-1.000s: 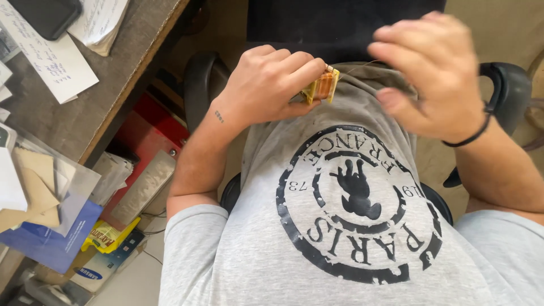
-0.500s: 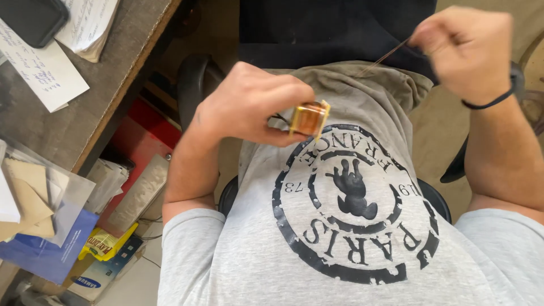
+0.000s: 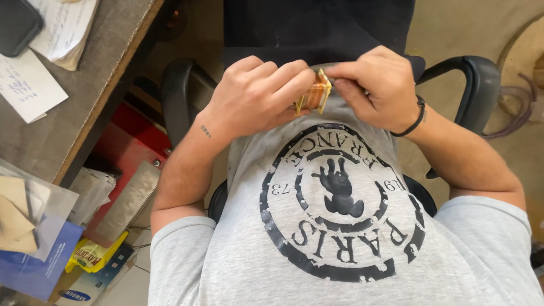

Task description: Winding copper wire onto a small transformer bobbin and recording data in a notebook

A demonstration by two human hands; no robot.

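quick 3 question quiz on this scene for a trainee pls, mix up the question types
1. True or false: the left hand and the right hand both touch the small copper-coloured coil.
2. What is on the right wrist? A) black band B) watch C) nothing
3. Fill in: the papers lie on the ____.

Key
1. True.
2. A: a black band.
3. The wooden desk, on the person's left side.

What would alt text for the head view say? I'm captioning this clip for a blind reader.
Seen from above, a seated person's left hand and right hand together pinch a small copper-coloured wire coil against a grey printed T-shirt. A paper-strewn desk stands to the left.
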